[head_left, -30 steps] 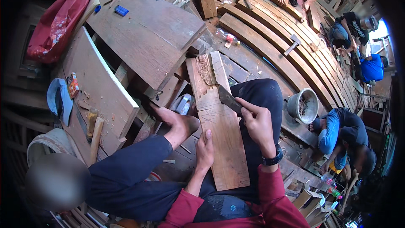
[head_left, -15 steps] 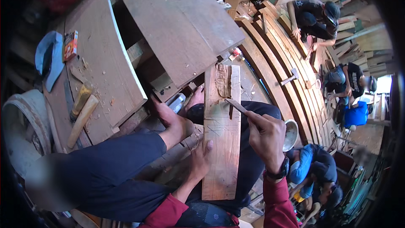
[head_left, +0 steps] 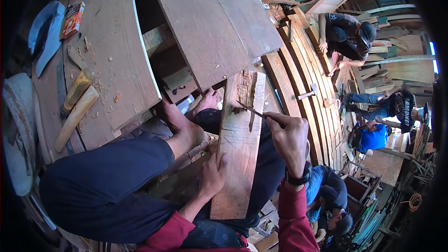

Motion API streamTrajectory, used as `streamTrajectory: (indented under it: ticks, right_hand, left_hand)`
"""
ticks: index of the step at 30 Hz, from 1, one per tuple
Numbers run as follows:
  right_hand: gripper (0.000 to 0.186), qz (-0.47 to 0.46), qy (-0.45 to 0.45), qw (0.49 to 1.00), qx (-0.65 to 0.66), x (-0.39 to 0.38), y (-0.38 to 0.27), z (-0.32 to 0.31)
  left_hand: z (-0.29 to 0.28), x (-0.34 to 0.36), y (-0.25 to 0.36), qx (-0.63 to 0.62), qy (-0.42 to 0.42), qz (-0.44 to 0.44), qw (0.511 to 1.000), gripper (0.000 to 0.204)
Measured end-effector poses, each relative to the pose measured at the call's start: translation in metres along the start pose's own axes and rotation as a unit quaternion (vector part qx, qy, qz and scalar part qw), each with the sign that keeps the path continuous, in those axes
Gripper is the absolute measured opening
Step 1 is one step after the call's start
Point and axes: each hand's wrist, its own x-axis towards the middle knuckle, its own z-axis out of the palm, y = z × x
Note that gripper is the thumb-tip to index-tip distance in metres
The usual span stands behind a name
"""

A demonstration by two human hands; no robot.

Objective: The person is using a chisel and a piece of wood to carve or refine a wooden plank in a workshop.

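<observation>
A long wooden board (head_left: 238, 158) lies tilted across my lap, with a carved recess (head_left: 246, 85) and pencil-like lines on its upper part. My left hand (head_left: 213, 175) grips the board's left edge, its thumb along the side and the other fingers partly hidden. Between the fingers of my right hand (head_left: 287, 137) is a thin carving blade (head_left: 250, 108); the fingers are closed round its lower end. The blade's tip reaches the dark, chipped wood at the recess's lower left. Whether it touches there I cannot tell.
Left stands a plank bench (head_left: 112, 56) with a mallet-like wooden handle (head_left: 77, 119), a yellow-handled tool (head_left: 77, 91), a cap (head_left: 46, 37) and a small box (head_left: 72, 20). Ahead is a broad panel (head_left: 214, 23). A hammer (head_left: 308, 92) lies on long beams at right, where several people work.
The blade's tip has shifted left to the recess's lower left corner. The board leans more, its lower end further left. My view has turned slightly.
</observation>
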Motion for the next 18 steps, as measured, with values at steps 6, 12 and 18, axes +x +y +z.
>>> streamTrajectory:
  ticks: [6, 12, 18]
  right_hand:
    - [0.021, -0.051, -0.023, 0.998, -0.035, 0.014, -0.001, -0.005]
    - [0.02, -0.027, -0.02, 0.999, 0.003, 0.015, -0.004, -0.014]
    - [0.022, 0.034, -0.045, 0.998, -0.03, 0.026, 0.001, -0.013]
  left_hand:
    - [0.002, 0.0, 0.0, 0.018, -0.009, -0.034, 0.999, 0.061]
    - [0.001, 0.0, -0.004, 0.006, -0.003, -0.02, 1.0, 0.063]
    - [0.006, 0.001, -0.012, 0.025, 0.013, -0.009, 1.0, 0.062]
